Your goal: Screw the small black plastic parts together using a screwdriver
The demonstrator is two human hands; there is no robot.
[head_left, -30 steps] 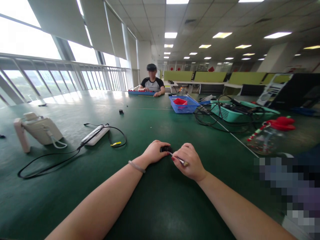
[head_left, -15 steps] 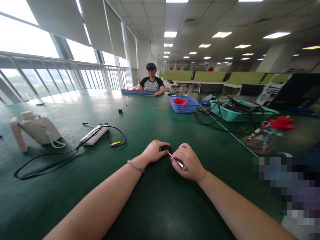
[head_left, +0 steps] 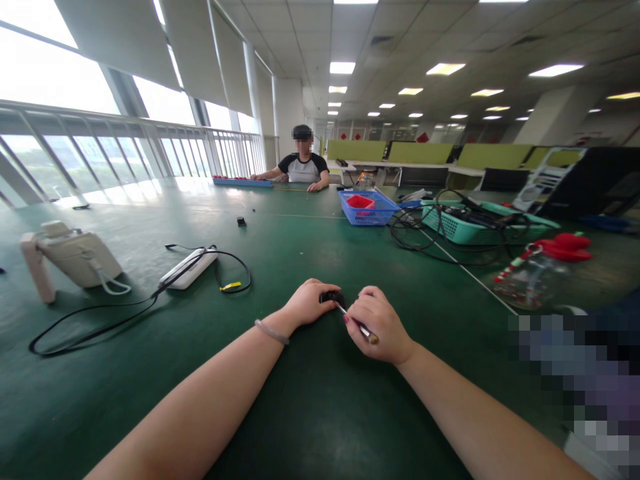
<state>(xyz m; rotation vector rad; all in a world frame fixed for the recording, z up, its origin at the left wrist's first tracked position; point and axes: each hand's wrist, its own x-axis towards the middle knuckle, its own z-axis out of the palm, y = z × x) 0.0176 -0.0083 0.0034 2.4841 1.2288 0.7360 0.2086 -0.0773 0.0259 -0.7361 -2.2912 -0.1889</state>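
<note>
Both my hands work close together over the green tabletop [head_left: 320, 400]. My left hand [head_left: 306, 303] is closed on a small black object [head_left: 331, 297], steadying it on the table; its kind does not show clearly, and fingers cover its left side. A slim pen-like tool [head_left: 367, 331] with a shiny thin shaft and a brownish rear end sits in the closed fingers of my right hand [head_left: 379, 325]. The tool points up and left, its tip at the black object's near side. Whether the tip touches it, I cannot tell.
Left stand a cream device [head_left: 80, 257] and a white power bank-like block [head_left: 189, 269] with a black cable. Blue basket [head_left: 369, 212], green basket [head_left: 450, 230] with cables, and red-topped jar [head_left: 537, 273] are rightward. Another person [head_left: 303, 163] sits opposite by a blue tray [head_left: 243, 182].
My right hand and the tool have shifted very slightly right; my left hand stays put. Across the table, the blue tray has slid left, with the other person's arm reaching after it.
</note>
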